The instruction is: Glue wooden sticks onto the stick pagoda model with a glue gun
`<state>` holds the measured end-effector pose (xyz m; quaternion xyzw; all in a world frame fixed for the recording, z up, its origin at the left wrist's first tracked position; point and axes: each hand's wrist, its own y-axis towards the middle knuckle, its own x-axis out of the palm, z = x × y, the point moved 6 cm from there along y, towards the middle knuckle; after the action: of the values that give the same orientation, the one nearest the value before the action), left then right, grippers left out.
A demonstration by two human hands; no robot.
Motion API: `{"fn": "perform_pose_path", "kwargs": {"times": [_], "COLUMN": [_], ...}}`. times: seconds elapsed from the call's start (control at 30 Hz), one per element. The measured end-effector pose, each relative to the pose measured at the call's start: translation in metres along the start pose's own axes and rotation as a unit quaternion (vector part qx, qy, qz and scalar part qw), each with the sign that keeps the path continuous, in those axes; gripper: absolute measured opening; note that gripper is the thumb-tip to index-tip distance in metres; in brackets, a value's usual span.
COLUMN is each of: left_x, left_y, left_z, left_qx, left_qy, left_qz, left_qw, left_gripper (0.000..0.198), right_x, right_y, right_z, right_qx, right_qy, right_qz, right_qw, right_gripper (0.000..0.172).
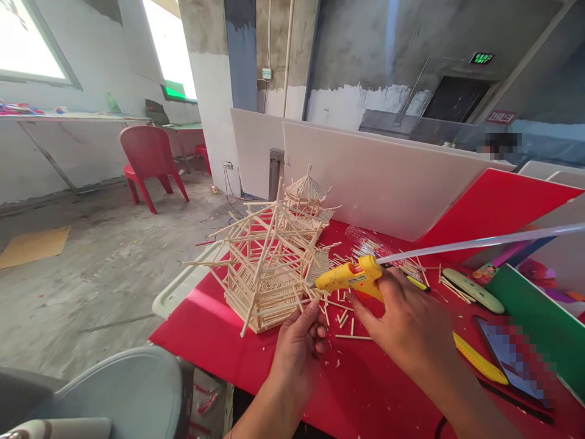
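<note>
My right hand (402, 311) is wrapped round the grip of a yellow hot glue gun (347, 277), with a long clear glue stick (484, 242) running out of its back. Its nozzle points left, at the lower right corner of a pavilion frame (265, 268) built of thin wooden sticks. Just under the nozzle, my left hand (301, 338) is closed, thumb against bent fingers, close to the sticks of that corner; what it pinches is hidden. Behind the frame stands a smaller stick pavilion (307, 194) with a pointed roof.
Loose short sticks (343, 317) are scattered on the red tabletop (356, 390). To the right lie a yellow-handled cutter (479, 360), a phone (512, 360) and a pale green oval case (473, 291). White boards (375, 174) stand behind; a grey stool (119, 390) is at lower left.
</note>
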<state>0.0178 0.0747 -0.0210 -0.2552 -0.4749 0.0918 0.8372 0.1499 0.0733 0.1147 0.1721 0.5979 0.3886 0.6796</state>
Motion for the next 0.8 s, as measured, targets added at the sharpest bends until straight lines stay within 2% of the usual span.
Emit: {"fn": "perform_pose_path", "kwargs": {"times": [0.2,0.8], "left_x": [0.0017,0.0044], "left_y": [-0.0022,-0.0025], "left_z": [0.0005,0.0032], "left_qx": [-0.054,-0.048], "left_qy": [-0.021,-0.001], "left_qz": [-0.008,-0.026], "left_qw": [0.998,0.998], "left_gripper": [0.011,0.013], "right_x": [0.0033,0.0044], "right_y": [-0.0052,-0.0077], "right_z": [0.0046,0.0068], "right_qx": [0.013,0.017], "right_qy": [-0.007,0.008], "right_qz": [0.010,0.008], "right_qw": [1.000,1.000], "right_gripper": [0.037,0.034]}}
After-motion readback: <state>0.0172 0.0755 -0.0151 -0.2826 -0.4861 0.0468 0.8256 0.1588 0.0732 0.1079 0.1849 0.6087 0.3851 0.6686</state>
